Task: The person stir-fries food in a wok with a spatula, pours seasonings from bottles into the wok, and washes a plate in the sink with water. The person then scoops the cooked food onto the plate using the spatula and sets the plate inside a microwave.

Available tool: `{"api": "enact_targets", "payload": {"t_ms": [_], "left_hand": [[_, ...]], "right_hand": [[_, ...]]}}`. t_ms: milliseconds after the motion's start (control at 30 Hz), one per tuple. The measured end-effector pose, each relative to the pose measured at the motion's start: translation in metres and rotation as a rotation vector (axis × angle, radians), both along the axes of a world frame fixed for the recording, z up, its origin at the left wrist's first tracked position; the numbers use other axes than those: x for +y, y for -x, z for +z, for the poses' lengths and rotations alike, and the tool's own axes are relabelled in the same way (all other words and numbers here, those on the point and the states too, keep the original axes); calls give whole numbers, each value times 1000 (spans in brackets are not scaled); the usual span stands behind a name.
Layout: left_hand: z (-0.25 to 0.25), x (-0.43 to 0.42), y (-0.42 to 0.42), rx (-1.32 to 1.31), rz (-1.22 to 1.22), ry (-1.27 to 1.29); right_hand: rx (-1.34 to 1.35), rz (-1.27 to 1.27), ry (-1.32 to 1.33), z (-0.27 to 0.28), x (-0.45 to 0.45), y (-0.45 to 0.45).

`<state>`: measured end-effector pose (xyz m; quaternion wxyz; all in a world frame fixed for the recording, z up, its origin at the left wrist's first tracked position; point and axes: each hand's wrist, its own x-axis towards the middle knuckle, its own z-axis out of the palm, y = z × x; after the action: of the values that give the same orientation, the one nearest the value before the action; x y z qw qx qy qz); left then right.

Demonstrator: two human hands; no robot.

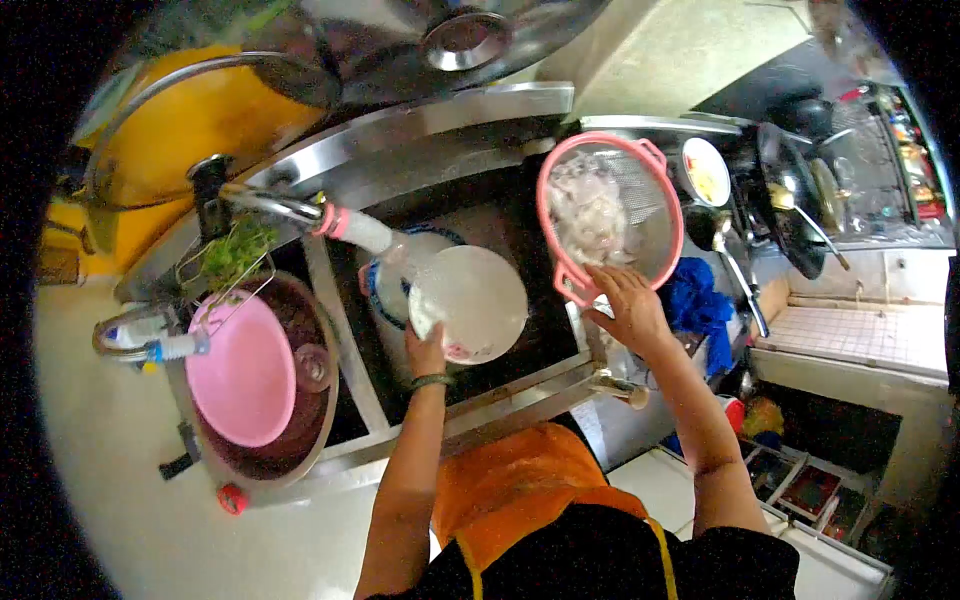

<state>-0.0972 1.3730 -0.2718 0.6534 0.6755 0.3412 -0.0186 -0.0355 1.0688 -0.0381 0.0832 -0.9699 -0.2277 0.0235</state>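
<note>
My left hand (pixel 427 352) grips the near-left edge of a white bowl (pixel 485 295) with a small pink mark near its rim. The bowl is under the tap's spout (pixel 362 230) over the sink, and its inside looks wet and cloudy. My right hand (pixel 632 308) is on the near rim of a pink mesh strainer (pixel 655 190), fingers over the inner side and thumb outside. Whitish, wet-looking food (pixel 590 210) lies in the strainer; its kind is unclear. Behind the white bowl, a blue-patterned dish (pixel 385 290) shows partly in the sink.
Left of the sink, a pink basin (pixel 240 370) rests in a larger dark-red tub (pixel 300 440), near a rack with green herbs (pixel 235 255). To the right are a small bowl of yellow pieces (pixel 706 175), a blue cloth (pixel 695 305), a ladle (pixel 740 270) and a black wok (pixel 785 200).
</note>
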Motion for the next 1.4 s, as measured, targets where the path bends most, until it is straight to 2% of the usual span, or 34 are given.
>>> {"api": "enact_targets", "payload": {"t_ms": [33,67,100,167,233,267,367,400,467,567,767,867,967,1067,1167,1233,1267,1333,1367,1400], "left_hand": [[23,1,-3,6,-39,-48],[38,0,-6,11,-81,-94],[47,-4,-7,24,-87,-126],[12,-5,-2,88,-99,-387],[11,-6,-8,-17,-28,13],[-10,-4,-7,-32,-39,-4],[12,-5,-11,-57,15,106],[20,-6,-11,-29,-18,71],[35,-4,-14,23,-79,-2],[68,-6,-21,58,-92,20],[44,-4,-23,53,-85,-86],[77,-2,-30,129,-94,-111],[40,5,-25,31,-50,-135],[38,5,-27,-59,4,-31],[23,8,-24,-132,-2,3],[56,5,-27,-31,-8,-7],[69,3,-30,18,-6,-12],[60,7,-29,50,-75,-145],[53,10,-27,68,-108,-214],[45,11,-26,16,-83,-157]], "right_hand": [[33,-32,17,-1,-2,-1],[15,-129,175,-12,-8,-2],[-36,-81,142,-24,-20,-5],[-99,-75,150,-22,-22,-6],[-120,-80,129,-1,-20,-3],[-123,-85,153,9,-18,-1],[-81,-158,163,21,-26,10],[12,-271,244,30,-28,11],[-33,-334,190,41,-36,14],[-21,-439,203,37,-55,19],[-85,-518,317,37,-58,13],[-80,-568,344,32,-55,3],[-156,-603,358,18,-55,-18],[-101,-674,306,5,-59,-40],[-141,-606,273,-3,-57,-50],[-42,-636,253,13,-41,-60],[-131,-587,198,20,-35,-60],[-301,-483,86,29,-21,-52],[-476,-391,84,37,-12,-50],[-424,-345,6,41,-3,-44]]}}
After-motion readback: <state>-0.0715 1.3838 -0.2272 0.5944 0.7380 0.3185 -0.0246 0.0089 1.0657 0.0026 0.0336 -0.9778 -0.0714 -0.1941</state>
